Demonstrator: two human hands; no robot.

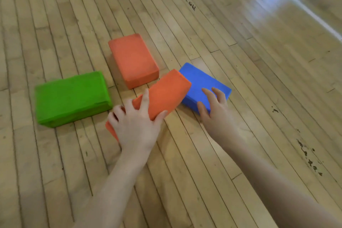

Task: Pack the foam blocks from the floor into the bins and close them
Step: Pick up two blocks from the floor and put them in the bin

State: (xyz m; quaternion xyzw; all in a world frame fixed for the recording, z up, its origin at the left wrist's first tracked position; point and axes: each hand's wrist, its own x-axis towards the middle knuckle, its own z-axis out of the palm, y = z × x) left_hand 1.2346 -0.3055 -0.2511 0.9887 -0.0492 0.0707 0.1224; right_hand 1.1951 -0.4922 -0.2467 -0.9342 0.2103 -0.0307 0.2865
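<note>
1. Wooden plank floor point(203, 144) fills the frame; no bins in view.
2. Left hand point(135, 124) grips the near orange block point(164, 94), its long axis running toward upper right.
3. Right hand point(216, 111), fingers curled, clasps the blue block point(201, 79) at centre right.
4. Green block point(72, 98) and far orange block point(133, 59) lie untouched to the left and above.

- A single head-worn view, looking forward and steeply down from above onto a wooden floor point(203, 153).
- It sits close: both forearms enter from the bottom edge, and the left hand point(135, 124) and right hand point(216, 113) fill the centre.
- The wide lens bends the floorboards outward.
- The far upper right is blurred, probably glare.
</note>
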